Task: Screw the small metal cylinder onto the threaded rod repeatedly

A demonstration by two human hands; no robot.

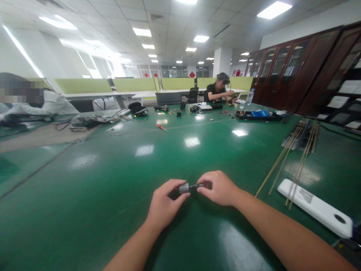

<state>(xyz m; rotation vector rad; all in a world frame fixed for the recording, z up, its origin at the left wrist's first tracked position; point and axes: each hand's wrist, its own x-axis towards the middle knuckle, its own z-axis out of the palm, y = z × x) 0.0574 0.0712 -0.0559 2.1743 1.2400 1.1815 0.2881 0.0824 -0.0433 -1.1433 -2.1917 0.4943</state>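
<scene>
Between thumb and fingers, my left hand [163, 203] grips a small grey metal cylinder [184, 188] that looks like a small motor. A thin dark shaft [193, 187] sticks out of its right end, roughly level. The tip of that shaft is pinched by my right hand [220, 188], whose fingers partly cover it. Both hands hold the piece just above the green tabletop [121, 222]. Whether the shaft is one part with the cylinder or a separate piece, I cannot tell.
An orange-handled screwdriver [161, 127] lies farther off. Right of my arm are a white elongated device [316, 207] and several thin sticks [282, 158]. A black tray [259, 116], a bottle [249, 96] and a seated person [218, 92] are across the table; another person [36, 99] sits left.
</scene>
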